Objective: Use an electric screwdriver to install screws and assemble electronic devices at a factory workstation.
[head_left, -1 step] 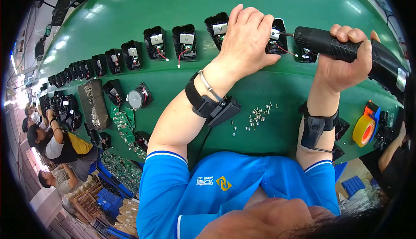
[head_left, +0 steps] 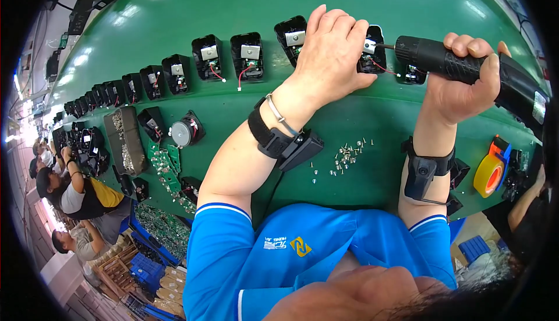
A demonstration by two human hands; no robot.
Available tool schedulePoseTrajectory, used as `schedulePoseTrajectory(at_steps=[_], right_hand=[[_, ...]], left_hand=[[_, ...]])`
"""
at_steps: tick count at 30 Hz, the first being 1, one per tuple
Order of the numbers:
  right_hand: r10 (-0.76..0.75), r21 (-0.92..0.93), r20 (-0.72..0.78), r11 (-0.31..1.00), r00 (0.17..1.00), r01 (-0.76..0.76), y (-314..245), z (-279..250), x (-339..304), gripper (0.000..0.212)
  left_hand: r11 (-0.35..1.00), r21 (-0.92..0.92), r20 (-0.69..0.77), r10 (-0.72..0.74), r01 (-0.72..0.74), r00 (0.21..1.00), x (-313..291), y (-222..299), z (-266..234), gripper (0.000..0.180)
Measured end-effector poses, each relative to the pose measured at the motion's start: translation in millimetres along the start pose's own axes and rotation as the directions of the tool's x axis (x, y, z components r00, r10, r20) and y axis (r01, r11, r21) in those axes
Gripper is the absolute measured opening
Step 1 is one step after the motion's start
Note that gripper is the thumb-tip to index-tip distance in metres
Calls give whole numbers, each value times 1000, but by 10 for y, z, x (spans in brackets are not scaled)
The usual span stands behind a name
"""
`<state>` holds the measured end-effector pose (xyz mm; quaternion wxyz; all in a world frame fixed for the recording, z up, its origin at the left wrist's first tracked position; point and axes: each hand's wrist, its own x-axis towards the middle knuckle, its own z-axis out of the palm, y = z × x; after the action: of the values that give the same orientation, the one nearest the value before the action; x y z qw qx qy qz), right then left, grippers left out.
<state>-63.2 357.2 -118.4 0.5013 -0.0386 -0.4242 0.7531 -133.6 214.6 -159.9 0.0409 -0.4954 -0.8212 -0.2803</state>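
My right hand (head_left: 466, 79) is wrapped round a black electric screwdriver (head_left: 434, 56), held almost level. Its thin bit meets the silvery metal plate (head_left: 369, 45) inside an open black plastic housing (head_left: 372, 64). That housing is gripped by my left hand (head_left: 332, 53), thumb at the near side and fingers over the far side, hiding its left part. A red wire runs out of it to the right. Another housing (head_left: 289, 27) with a plate stands just left of my left hand, and a further one (head_left: 413, 75) sits partly hidden under the screwdriver.
Similar black housings (head_left: 247, 59) form a curved row leftward on the green table (head_left: 244, 1). Loose screws (head_left: 346, 157) lie between my forearms. Nearer left are a round speaker (head_left: 185, 132), green circuit boards (head_left: 166, 169) and a long screw box (head_left: 125, 140). A tape roll (head_left: 490, 175) stands right; people (head_left: 75, 190) work far left.
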Motion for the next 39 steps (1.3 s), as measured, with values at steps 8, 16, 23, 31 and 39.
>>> schedulePoseTrajectory(at_steps=[8, 16, 23, 31, 39], right_hand=[[56, -122, 15, 991, 998, -53, -1, 36, -44, 24], [46, -122, 45, 992, 998, -40, 4, 40, -52, 29], [40, -127, 63, 991, 997, -32, 34, 78, -61, 30], [28, -139, 95, 990, 995, -15, 43, 112, -84, 29], [-30, -141, 166, 989, 986, 53, 162, 170, -104, 29]], left_hand=[[999, -12, 12, -33, 33, 999, 17, 50, -47, 65], [1000, 11, 25, -21, 20, 999, 34, 65, -64, 65], [999, 34, 37, -27, 25, 999, 41, 65, -91, 65], [998, 61, 47, -9, 7, 999, 48, 57, -93, 64], [999, 53, 36, 3, -5, 999, 49, 10, -84, 64]])
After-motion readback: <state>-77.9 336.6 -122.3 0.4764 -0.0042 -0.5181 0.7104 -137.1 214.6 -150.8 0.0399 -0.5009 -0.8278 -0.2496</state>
